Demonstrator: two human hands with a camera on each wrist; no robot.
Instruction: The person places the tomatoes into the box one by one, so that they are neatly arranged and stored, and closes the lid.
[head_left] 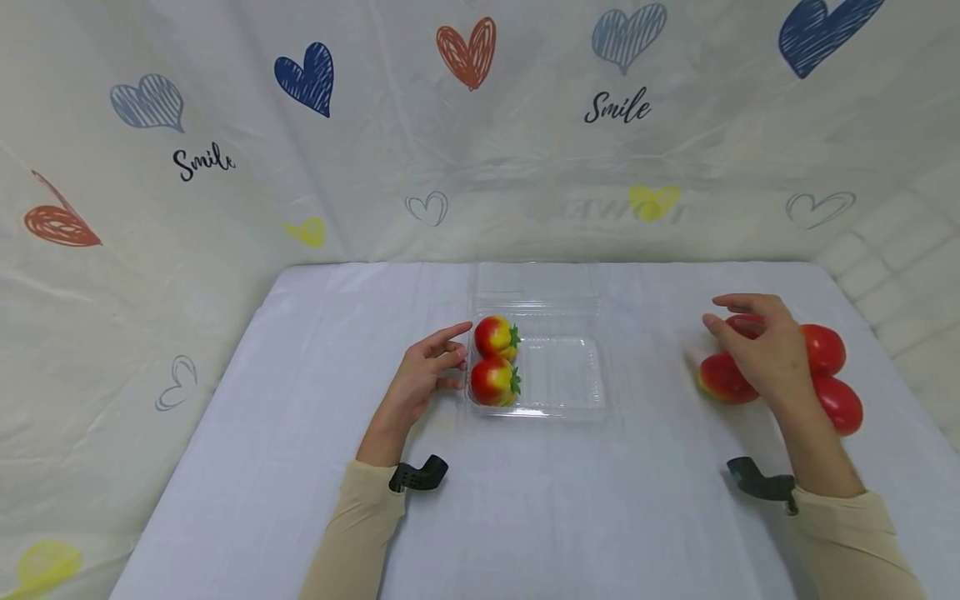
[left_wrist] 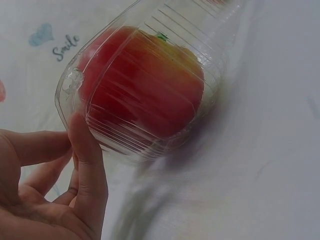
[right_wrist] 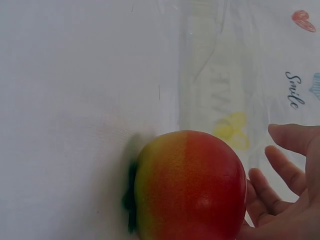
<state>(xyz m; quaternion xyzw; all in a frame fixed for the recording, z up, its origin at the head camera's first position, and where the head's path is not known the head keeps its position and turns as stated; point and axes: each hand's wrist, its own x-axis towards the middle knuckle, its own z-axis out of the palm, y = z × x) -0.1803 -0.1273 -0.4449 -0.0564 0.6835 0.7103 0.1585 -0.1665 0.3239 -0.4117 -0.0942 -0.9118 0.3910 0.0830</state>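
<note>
A clear plastic clamshell box point(head_left: 562, 375) stands on the white table, its lid folded back. Two red-and-yellow fruits with green leafy tops lie along its left side, a far one point(head_left: 492, 335) and a near one point(head_left: 492, 380). My left hand point(head_left: 420, 371) is at the box's left wall; in the left wrist view its fingertips pinch the rim of the box point(left_wrist: 70, 90). Over several similar fruits at the right hovers my right hand point(head_left: 768, 350), fingers spread and nothing between them. One fruit point(right_wrist: 192, 185) looms beside that hand in the right wrist view.
Under and around the right hand sit a fruit at its left point(head_left: 723, 379), two redder ones at its right point(head_left: 825, 350), and one partly hidden behind it. A patterned cloth wall point(head_left: 517, 167) closes off the table's back. Black straps point(head_left: 423, 473) circle both wrists.
</note>
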